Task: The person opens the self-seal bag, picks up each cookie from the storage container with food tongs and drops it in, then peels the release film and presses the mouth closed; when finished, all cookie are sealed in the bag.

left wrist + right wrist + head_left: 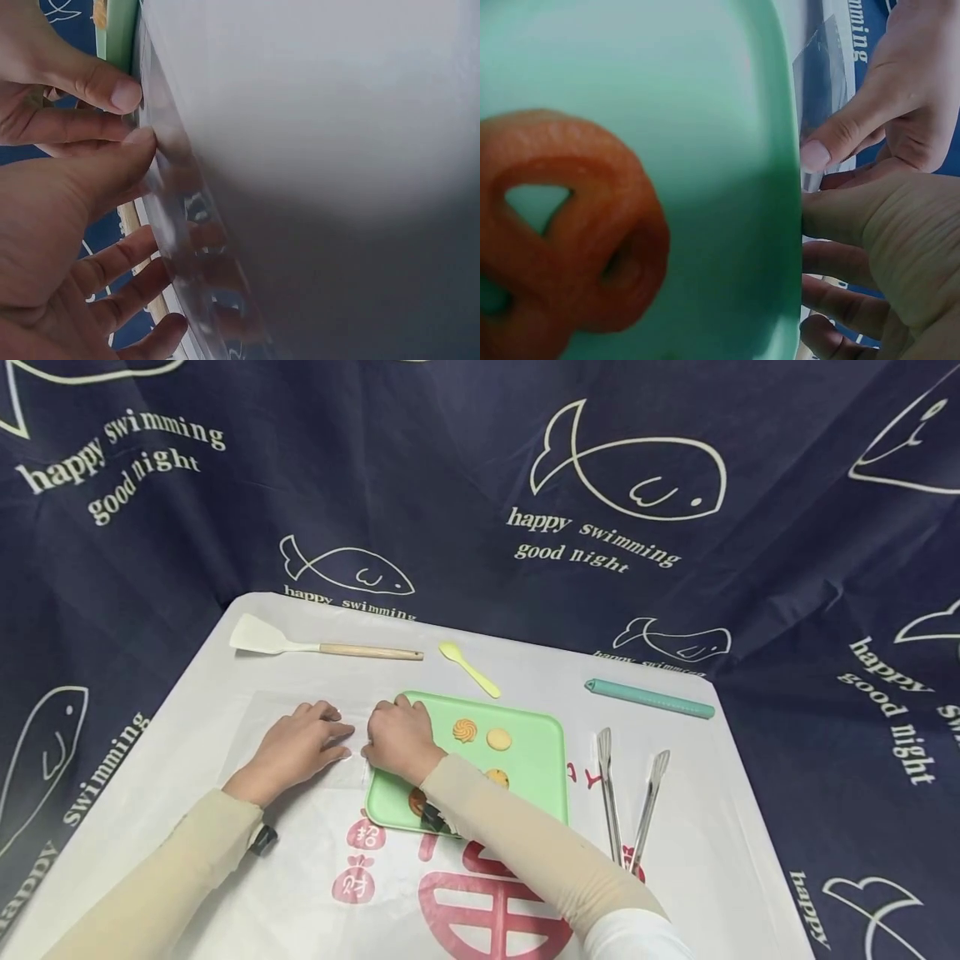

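A clear plastic bag (285, 727) lies flat on the white table cover, just left of a green tray (540, 760). My left hand (330, 739) rests on the bag and pinches its right edge (180, 195) with the thumb (135, 146). My right hand (375, 745) is curled at the same edge, against the tray's left rim (780, 150), and pinches the bag too. The two hands almost touch. The tray holds a swirl cookie (464, 730), a round cookie (498, 739) and a brown pretzel cookie (562, 240), partly hidden by my right forearm.
A white spatula with a wooden handle (300, 643) and a yellow spoon (468, 668) lie behind the tray. A teal stick (648, 698) lies at the back right. Two metal tongs (607, 793) lie right of the tray. Dark fish-print cloth surrounds the table.
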{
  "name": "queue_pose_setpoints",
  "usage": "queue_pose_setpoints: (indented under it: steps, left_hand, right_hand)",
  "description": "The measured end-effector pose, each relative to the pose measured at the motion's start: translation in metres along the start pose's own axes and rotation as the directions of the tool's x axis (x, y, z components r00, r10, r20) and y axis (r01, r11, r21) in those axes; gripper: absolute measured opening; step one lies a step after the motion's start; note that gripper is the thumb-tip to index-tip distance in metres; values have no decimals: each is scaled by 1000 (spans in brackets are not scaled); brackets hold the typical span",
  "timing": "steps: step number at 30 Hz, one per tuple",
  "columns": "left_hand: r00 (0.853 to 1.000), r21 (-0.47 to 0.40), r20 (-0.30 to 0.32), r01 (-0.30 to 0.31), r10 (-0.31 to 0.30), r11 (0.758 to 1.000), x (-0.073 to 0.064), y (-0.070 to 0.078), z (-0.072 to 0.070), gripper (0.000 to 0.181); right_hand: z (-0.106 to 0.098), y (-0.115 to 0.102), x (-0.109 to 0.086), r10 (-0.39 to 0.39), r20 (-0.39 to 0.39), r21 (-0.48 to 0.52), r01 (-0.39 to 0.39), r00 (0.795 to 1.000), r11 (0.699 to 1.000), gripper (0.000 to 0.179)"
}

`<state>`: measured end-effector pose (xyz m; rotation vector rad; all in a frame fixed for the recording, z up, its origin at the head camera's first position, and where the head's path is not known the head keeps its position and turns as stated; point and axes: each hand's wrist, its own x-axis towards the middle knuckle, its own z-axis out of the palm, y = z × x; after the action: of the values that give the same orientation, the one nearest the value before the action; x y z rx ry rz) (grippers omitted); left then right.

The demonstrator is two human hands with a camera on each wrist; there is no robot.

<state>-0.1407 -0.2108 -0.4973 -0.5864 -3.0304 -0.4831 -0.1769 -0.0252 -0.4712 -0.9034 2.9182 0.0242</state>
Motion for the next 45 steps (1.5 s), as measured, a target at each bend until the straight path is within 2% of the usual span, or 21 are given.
queue_pose_setpoints:
  steps: [6,11,19,23,28,35,40,43,45]
  left_hand:
    - [999,-44,-25,20,-21,999,3,-3,0,25]
    - [998,-75,-39,44,-47,996,4,-5,-2,16]
    - [995,-107,-22,96,-99,990,4,-5,-4,13]
    - [990,-150,-14,136,-139,979,5,-5,-6,14]
    - [982,-239,-27,176,-187,955,7,-6,-10,16]
    - [984,-287,-80,129,-158,949,8,-9,-20,15]
    - [982,-303,-93,132,-167,944,7,-13,-22,20]
    - [980,-308,-101,134,-173,942,5,-15,-21,21]
    - [979,-328,-116,124,-170,936,2,-16,-21,21]
  right_hand:
    - [-1,0,0,14,25,8,-14,1000,1000,22]
    - [0,2,-1,14,8,22,-14,1000,1000,18]
    - [0,3,-2,3,-3,33,-3,1000,999,19]
    - [0,3,-1,0,-9,37,1,1000,999,21]
    - [3,4,0,1,-20,46,0,1000,999,20]
    - [3,7,0,13,-29,54,-12,999,998,15]
    - [2,9,-1,6,-26,62,-4,1000,998,18]
    - [-1,13,-6,-20,-83,112,30,996,993,16]
    - [-6,21,-15,-26,-147,185,53,989,981,21]
